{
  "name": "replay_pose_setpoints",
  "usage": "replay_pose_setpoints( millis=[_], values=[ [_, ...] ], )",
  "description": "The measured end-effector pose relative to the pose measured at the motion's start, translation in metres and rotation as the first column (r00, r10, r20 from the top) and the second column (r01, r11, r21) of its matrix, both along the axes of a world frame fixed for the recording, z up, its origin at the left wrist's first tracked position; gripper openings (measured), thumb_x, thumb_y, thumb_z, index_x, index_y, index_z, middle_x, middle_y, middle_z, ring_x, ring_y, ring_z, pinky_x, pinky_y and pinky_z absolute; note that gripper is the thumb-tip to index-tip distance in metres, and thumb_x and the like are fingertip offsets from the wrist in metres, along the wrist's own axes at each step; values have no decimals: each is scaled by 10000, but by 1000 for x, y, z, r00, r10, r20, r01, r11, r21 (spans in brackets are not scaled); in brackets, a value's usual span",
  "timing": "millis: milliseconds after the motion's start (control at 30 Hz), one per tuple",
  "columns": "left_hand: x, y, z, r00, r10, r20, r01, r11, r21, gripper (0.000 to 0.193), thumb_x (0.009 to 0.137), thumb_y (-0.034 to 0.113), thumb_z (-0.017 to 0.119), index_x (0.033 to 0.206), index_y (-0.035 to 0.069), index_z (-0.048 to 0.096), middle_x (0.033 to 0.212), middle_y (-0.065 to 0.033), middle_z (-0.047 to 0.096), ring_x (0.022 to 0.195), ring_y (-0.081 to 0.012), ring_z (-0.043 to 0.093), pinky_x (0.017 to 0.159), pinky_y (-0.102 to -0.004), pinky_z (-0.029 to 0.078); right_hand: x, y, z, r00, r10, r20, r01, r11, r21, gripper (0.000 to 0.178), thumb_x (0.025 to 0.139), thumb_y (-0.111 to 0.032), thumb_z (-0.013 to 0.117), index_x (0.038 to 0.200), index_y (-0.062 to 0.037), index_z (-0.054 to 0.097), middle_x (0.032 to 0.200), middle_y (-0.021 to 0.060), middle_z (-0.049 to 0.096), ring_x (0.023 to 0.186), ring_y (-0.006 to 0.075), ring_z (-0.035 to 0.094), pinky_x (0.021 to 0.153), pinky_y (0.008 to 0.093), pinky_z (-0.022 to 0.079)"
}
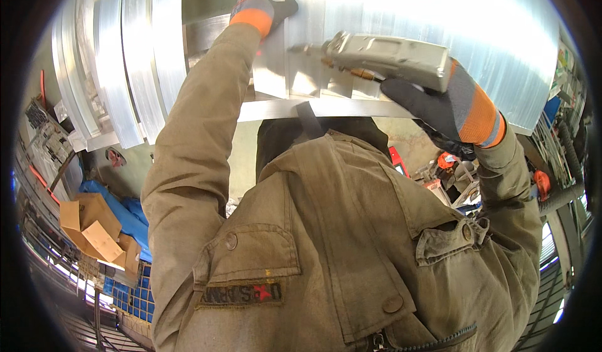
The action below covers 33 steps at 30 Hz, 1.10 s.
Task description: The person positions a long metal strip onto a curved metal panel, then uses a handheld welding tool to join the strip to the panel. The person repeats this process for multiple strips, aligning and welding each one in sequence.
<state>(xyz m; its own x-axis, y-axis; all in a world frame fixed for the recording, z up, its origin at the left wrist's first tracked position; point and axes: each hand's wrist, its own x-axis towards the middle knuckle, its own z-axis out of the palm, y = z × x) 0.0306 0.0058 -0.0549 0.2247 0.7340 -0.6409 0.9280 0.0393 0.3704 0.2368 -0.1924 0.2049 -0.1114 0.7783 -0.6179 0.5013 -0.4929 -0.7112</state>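
My left hand [257, 10], in a grey, black and orange glove, is at the left edge of a silvery metal slat [271, 69]. Its thumb lies across the slat's face, and the fingertips are partly cut off by the upper frame edge. In a matching glove, my right hand [448, 104] is closed round a grey drill-like power tool [392, 57]. The tool's narrow tip points left over neighbouring slats, slightly blurred. Whether the tip touches metal cannot be made out. A narrow metal crossbar [351, 108] runs along the slats' near ends.
More long metal slats [138, 57] lie at the left, past a gap. Open cardboard boxes [94, 229] and blue sheeting [116, 204] are at lower left. Tools and an orange object [446, 160] lie beyond my right forearm. Metal bars and pipes [564, 157] line the right side.
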Motion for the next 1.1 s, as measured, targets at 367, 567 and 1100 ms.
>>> replay_pose_setpoints(
  millis=[367, 567, 1100],
  values=[
    [-1, 0, 0, 998, -39, -42, 38, 999, -13, 1280, 743, 648, 802, 1651, 3, 171, 1581, -287, 476, 1429, -422, 523, 1178, -474, 452, -33, 43, -55, 904, 421, -68, -404, 896, 185, 391, 1017, -330, 723, 1333, -99, 709, 1047, 105, 805, 902, 220, 772, 800, 361, 609],
    [-3, 0, -13, 998, -42, -39, 42, 999, -8, 1212, 763, 636, 804, 1620, 2, 227, 1569, -293, 484, 1417, -438, 530, 1165, -484, 465, -39, 53, -75, 912, 404, -67, -389, 906, 168, 354, 1014, -340, 711, 1313, -150, 719, 1061, 97, 800, 931, 242, 770, 838, 376, 606],
    [-1, -6, -3, 1000, -15, -23, 16, 1000, 27, 1221, 741, 687, 830, 1575, -6, 269, 1502, -306, 521, 1376, -498, 545, 1149, -522, 476, -50, 65, -95, 906, 416, -78, -422, 903, -86, 324, 1049, -308, 686, 1315, -126, 718, 911, 46, 762, 693, 119, 660, 652, 303, 554]
  ],
)
